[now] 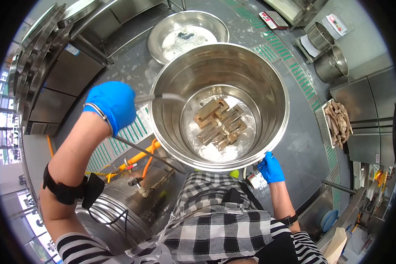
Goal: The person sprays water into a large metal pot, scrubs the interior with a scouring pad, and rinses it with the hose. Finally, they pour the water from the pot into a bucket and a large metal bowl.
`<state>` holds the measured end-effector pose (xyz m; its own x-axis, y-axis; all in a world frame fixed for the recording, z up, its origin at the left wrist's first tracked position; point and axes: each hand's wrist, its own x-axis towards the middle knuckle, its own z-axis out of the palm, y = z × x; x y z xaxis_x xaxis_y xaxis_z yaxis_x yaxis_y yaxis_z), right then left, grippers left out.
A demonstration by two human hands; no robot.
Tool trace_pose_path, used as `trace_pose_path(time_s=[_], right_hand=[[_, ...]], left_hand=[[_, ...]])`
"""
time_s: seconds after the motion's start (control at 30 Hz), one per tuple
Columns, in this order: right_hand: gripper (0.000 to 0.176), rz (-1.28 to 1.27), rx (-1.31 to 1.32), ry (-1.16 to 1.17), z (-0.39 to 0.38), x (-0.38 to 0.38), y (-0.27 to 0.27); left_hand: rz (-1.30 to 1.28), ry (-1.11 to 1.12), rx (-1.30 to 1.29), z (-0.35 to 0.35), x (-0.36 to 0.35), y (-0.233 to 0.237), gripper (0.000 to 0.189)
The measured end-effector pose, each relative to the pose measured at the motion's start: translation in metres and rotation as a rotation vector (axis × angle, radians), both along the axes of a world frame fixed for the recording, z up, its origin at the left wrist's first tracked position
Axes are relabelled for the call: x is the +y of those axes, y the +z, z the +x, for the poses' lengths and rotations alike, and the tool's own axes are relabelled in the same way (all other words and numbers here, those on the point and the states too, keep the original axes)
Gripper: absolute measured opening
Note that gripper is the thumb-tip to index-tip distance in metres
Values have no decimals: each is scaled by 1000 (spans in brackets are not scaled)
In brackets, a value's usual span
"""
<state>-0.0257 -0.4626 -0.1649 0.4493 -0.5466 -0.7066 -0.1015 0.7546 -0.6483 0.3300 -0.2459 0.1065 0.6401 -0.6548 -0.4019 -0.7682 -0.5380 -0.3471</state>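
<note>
A large round steel pot (220, 55) stands open in the middle, with several brown metal pieces (222, 123) on its wet bottom. My left hand (111, 105), in a blue glove, is closed round a grey hose (145, 154) at the pot's left side. A blurred end of the hose, or the water from it, reaches over the rim into the pot. My right hand (270, 168), also gloved in blue, has its fingers closed at the lower right of the pot's rim; what they grip there is too small to make out.
Behind the pot is a wide steel basin (156, 42) with foamy water. Orange pipes (138, 157) and a steel vessel (141, 193) lie at the lower left. A tray (323, 123) of brown pieces, pots (328, 70) and a red scale (273, 20) are at the right.
</note>
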Motion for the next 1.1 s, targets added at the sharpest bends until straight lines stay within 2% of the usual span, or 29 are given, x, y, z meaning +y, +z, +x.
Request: trace_pose_path(time_s=[0.07,0.17,0.27,0.3,0.4,0.5,0.67,0.73,0.8,0.83,0.87,0.93,1.0,1.1], right_hand=[[13,-13,12,7,2,1,4],[14,3,27,20,7,0,9],[15,25,-10,26,12,0,13],[15,24,-11,28,14,1,17],[16,1,35,58,18,1,23],[18,-1,9,69,4,-4,6],[21,1,-12,71,-8,-8,-7],[22,55,-50,12,-8,-8,-6],[28,63,-93,78,-6,-6,8],[31,79,-66,20,3,0,21],[34,94,-39,-38,10,4,27],[39,95,-66,58,-4,-6,13],[42,143,-127,132,-13,-17,1],[47,148,-106,106,-9,-16,6]], left_hand=[[-84,-4,-17,12,3,3,18],[-171,146,16,32,7,10,20],[-299,205,36,64,25,13,19],[-373,260,39,72,33,12,19],[-510,607,155,74,41,28,18],[-538,677,182,91,65,18,18],[-465,726,231,115,101,-26,18],[-239,587,195,120,106,-45,18],[-72,451,250,122,109,-62,20],[-49,476,272,122,111,-73,21],[-51,489,278,118,109,-77,21],[-143,671,284,109,105,-84,22],[-194,638,273,113,115,-106,22],[-233,612,287,114,120,-120,23]])
